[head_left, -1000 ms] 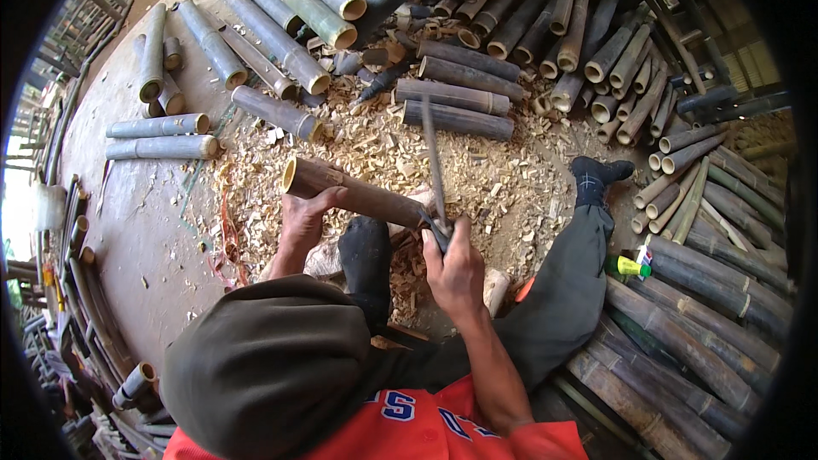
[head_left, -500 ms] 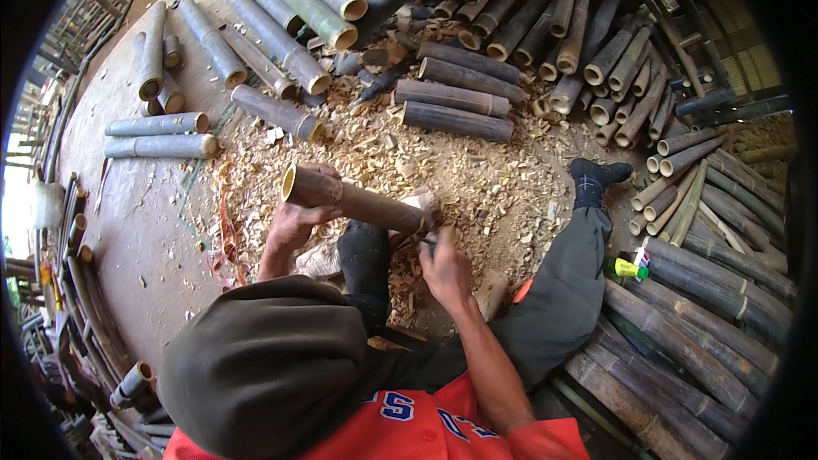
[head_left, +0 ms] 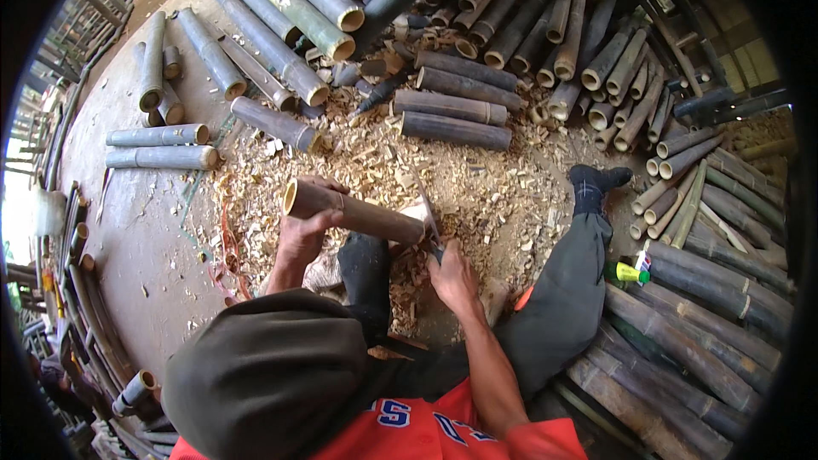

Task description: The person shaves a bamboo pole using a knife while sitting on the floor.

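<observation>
Left hand steadies bamboo section; right hand presses blade against its end.

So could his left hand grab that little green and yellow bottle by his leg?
Probably not as things stand. The left hand grips the bamboo piece, and the bottle lies on the far side of the outstretched right leg.

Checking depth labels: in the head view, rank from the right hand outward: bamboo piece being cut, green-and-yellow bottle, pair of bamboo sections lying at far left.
From the right hand:
1. Bamboo piece being cut, just up-left of the hand, its end by the blade the hand holds.
2. Green-and-yellow bottle, to the right, beside the lower leg.
3. Pair of bamboo sections, far left on the bare floor.
</observation>
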Demonstrator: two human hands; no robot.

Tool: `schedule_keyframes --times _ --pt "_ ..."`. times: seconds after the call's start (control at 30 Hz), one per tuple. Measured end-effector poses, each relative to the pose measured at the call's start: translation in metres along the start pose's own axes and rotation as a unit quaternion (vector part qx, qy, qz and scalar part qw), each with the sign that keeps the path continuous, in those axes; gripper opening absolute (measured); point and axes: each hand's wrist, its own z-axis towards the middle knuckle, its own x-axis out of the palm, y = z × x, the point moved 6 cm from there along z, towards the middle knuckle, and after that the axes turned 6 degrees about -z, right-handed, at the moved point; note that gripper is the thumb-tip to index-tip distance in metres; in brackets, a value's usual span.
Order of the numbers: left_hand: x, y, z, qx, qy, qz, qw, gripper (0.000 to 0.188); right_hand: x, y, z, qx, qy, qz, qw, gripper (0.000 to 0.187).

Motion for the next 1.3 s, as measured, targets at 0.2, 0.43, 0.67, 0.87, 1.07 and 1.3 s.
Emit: schedule_keyframes --times 0.2,0.43,0.67,0.87,1.07,1.3 --pt "-0.014 -0.009 -0.008 -0.039 0.013 0.046 0.998 0.068 -0.033 0.036 -0.043 -0.161 -0.128 0.112 0.972 0.035" --pt "0.002 -0.007 -0.007 -0.090 -0.106 0.173 0.975 0.081 0.030 -0.035 0.000 -0.040 -0.025 0.118 0.992 0.034" --pt "0.023 0.024 -0.012 0.087 -0.100 0.518 0.845 0.098 0.025 -0.065 -0.004 0.036 -0.041 0.366 0.929 0.031" --pt "0.024 0.031 0.022 0.152 0.014 0.657 0.739 0.085 0.037 -0.075 -0.001 0.124 0.005 0.477 0.870 0.030" --pt "0.028 0.055 0.101 0.210 0.235 0.801 0.508 0.069 0.043 -0.081 0.008 0.081 -0.018 0.460 0.884 0.033" --pt "0.075 -0.017 0.114 0.149 0.128 0.583 0.788 0.062 0.044 -0.073 0.002 0.063 -0.030 0.566 0.821 0.039"
